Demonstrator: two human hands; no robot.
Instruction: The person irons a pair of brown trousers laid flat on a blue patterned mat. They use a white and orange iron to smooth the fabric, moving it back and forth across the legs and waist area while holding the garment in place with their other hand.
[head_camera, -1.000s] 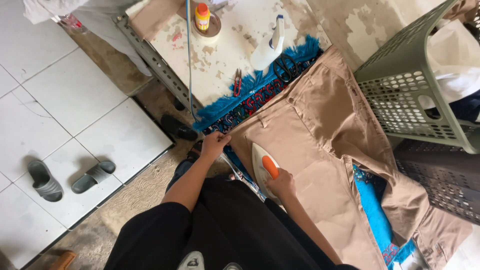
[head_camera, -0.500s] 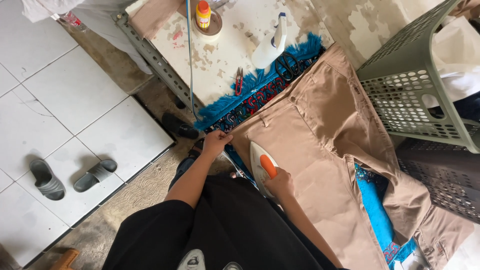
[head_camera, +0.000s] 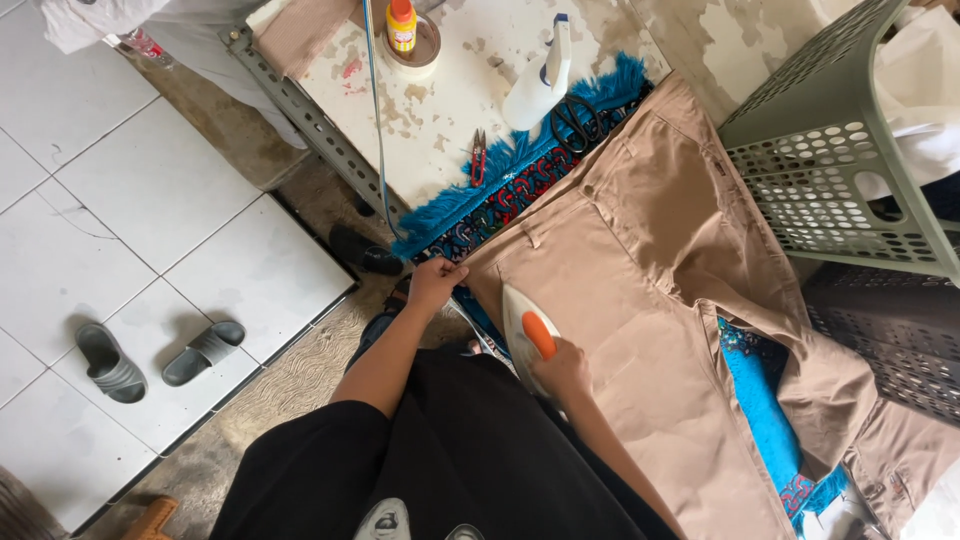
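While the right hand (head_camera: 562, 368) wraps its fingers around the iron (head_camera: 525, 335) on the tan trousers (head_camera: 640, 280), the left hand (head_camera: 435, 280), at ten o'clock, pinches their waistband edge.

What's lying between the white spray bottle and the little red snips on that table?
Nothing lies there. In the head view, the stretch between the spray bottle and the red snips is bare, paint-chipped tabletop, edged by the blue fringe of the patterned cloth.
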